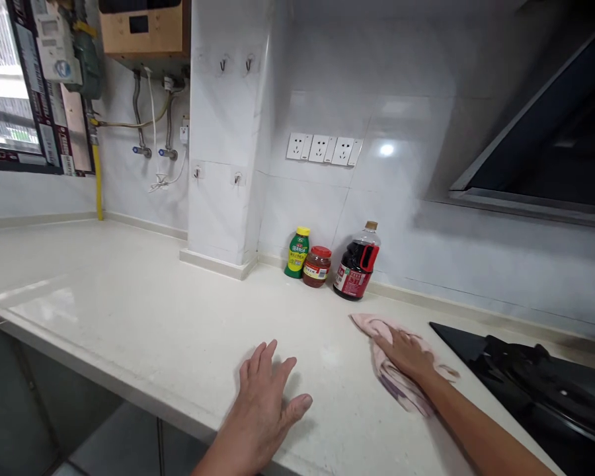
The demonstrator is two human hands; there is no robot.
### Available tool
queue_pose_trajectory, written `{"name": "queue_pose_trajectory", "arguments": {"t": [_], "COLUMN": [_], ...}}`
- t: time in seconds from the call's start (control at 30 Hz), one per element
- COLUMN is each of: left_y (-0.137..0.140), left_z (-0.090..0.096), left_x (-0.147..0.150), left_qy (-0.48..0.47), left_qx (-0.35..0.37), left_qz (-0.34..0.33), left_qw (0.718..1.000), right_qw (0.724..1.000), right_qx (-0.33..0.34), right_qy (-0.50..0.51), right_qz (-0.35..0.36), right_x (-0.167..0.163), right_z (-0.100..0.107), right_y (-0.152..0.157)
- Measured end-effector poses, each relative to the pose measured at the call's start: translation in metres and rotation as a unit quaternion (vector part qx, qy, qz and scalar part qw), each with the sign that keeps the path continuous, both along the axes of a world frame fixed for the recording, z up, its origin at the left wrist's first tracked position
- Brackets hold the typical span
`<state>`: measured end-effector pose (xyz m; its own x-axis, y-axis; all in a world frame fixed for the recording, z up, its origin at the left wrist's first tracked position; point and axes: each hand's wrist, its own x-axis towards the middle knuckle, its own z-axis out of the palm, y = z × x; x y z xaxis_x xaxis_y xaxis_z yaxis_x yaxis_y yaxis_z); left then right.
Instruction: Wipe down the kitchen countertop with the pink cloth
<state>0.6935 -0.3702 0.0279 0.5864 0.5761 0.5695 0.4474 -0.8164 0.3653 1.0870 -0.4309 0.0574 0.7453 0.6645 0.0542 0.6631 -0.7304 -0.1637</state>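
A pale pink cloth (401, 370) lies spread and wrinkled on the white countertop (143, 311), just left of the black gas stove. On top of it my right hand (409, 354) presses down, gripping the cloth, with the fingertips partly lost in its folds. My left hand (265, 403) hovers over or rests lightly near the counter's front edge; its fingers are spread and nothing is in them. Against the wall beyond both hands stand a green bottle with a yellow cap (297, 254), a red-lidded jar (317, 268) and a large soy sauce bottle (356, 264).
The black gas stove (535, 377) borders the cloth on the right, under a dark range hood (550, 145). A tiled pillar (223, 132) juts onto the counter. Wall sockets (322, 149) sit above the bottles. At the left, a yellow pipe (98, 182) reaches the counter.
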Motion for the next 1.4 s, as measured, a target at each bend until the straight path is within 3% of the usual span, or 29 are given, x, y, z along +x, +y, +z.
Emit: {"name": "queue_pose_trajectory", "arguments": {"t": [0.07, 0.13, 0.3, 0.4, 0.5, 0.63, 0.73, 0.87, 0.97, 1.07, 1.13, 1.23, 1.4], "left_y": [-0.002, -0.002, 0.003, 0.003, 0.003, 0.002, 0.002, 0.001, 0.001, 0.000, -0.001, -0.003, -0.005], "left_z": [-0.002, -0.004, -0.002, 0.008, 0.019, 0.027, 0.029, 0.033, 0.034, 0.034, 0.034, 0.033, 0.032], "left_x": [0.003, 0.005, 0.004, 0.000, -0.003, -0.004, -0.004, -0.004, -0.004, -0.004, -0.005, -0.005, -0.004], "left_qy": [-0.002, -0.006, -0.021, -0.037, -0.062, -0.075, -0.059, -0.027, -0.008, 0.009, 0.018, 0.033, 0.047], "left_qx": [0.029, 0.049, 0.034, 0.000, -0.042, -0.095, -0.111, -0.108, -0.100, -0.084, -0.067, -0.040, -0.010], "left_qz": [0.018, 0.030, 0.038, 0.036, 0.058, 0.078, 0.073, 0.054, 0.041, 0.030, 0.015, -0.011, -0.030], "left_qw": [0.999, 0.998, 0.998, 0.999, 0.996, 0.990, 0.989, 0.992, 0.994, 0.996, 0.997, 0.999, 0.998], "right_qw": [1.000, 0.999, 0.977, 0.947, 0.917, 0.889, 0.901, 0.961, 0.989, 0.995, 0.996, 0.998, 0.986], "right_qx": [-0.006, -0.001, -0.003, -0.008, 0.000, 0.041, 0.061, 0.072, 0.034, -0.008, -0.004, 0.028, 0.040], "right_qy": [0.018, 0.022, 0.031, 0.036, 0.044, 0.069, 0.063, 0.004, -0.039, -0.070, -0.070, -0.048, 0.023], "right_qz": [-0.008, 0.029, 0.212, 0.318, 0.398, 0.450, 0.425, 0.266, 0.138, 0.077, 0.051, 0.041, 0.159], "right_x": [-0.014, -0.041, -0.136, -0.191, -0.228, -0.233, -0.195, -0.107, -0.049, -0.027, -0.037, -0.080, -0.187], "right_z": [0.011, 0.018, 0.020, 0.019, 0.019, 0.015, 0.006, -0.007, -0.015, -0.018, -0.018, -0.013, 0.004], "right_y": [0.030, 0.059, 0.094, 0.076, 0.033, -0.031, -0.070, -0.116, -0.151, -0.173, -0.174, -0.159, -0.103]}}
